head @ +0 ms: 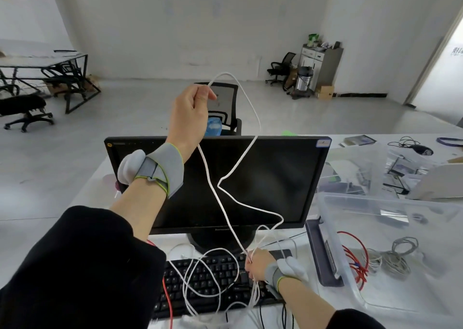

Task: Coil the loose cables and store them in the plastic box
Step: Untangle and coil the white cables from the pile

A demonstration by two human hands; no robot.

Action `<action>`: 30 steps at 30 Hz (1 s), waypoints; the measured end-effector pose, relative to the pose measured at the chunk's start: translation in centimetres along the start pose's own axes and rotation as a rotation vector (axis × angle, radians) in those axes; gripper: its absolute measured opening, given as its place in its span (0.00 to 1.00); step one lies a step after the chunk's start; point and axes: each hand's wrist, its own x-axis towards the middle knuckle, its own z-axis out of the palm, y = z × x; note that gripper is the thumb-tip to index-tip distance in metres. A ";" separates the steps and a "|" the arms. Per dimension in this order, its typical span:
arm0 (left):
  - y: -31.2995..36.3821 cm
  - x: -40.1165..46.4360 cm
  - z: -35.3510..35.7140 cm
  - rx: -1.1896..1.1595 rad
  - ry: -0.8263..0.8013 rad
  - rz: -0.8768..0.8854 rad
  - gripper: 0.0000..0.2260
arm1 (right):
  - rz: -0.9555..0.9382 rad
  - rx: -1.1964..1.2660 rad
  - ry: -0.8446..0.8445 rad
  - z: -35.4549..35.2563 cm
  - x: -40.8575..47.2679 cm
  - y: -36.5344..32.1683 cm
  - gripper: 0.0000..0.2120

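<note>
**White cable stretched between two hands over the keyboard**

Left hand is raised high in front of the monitor, arm bent up at the elbow, fingers curled and pinching the white cable near its top. There's a grey wrist wrap with a padded bit on that wrist. A small loop of cable arcs up above the fingers and then drops back down on the right side.

Right hand sits low, just above the keyboard, fingers closed round a bunch of gathered white strands. Same kind of grey wrap on that wrist too.

The cable itself is thin, white and pretty kinked. Two strands run down from the left hand across the dark screen to the right hand, one fairly straight, the other zigzagging. Below the right hand, loose loops sprawl over the keyboard and hang toward the near edge of the tabletop.

The clear plastic box stands on the right, just beside the keyboard, with a red cable and a grey coil already inside
</note>
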 end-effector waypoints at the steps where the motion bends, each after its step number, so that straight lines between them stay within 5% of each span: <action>1: 0.0 0.0 0.0 0.002 0.002 0.003 0.14 | 0.013 -0.034 -0.013 -0.1 0.0 0.3 0.08; 8: 0.5 0.5 -1.0 0.010 0.026 0.025 0.14 | 0.056 -0.371 -0.205 0.5 0.2 2.1 0.10; 13: -0.2 0.1 -1.0 0.024 0.015 -0.003 0.14 | 0.116 -0.354 -0.178 -0.3 0.1 2.3 0.27; 17: -0.9 -1.0 -0.1 0.014 -0.079 -0.060 0.12 | 0.096 -0.296 -0.148 -1.9 0.1 1.6 0.24; 21: -1.7 -1.8 0.8 0.023 -0.194 -0.165 0.12 | -0.024 -0.058 -0.049 -3.6 -0.7 0.3 0.24; 30: -5.4 -4.3 0.6 0.082 -0.425 -0.475 0.11 | -0.234 0.932 0.170 -10.6 -2.9 -3.3 0.19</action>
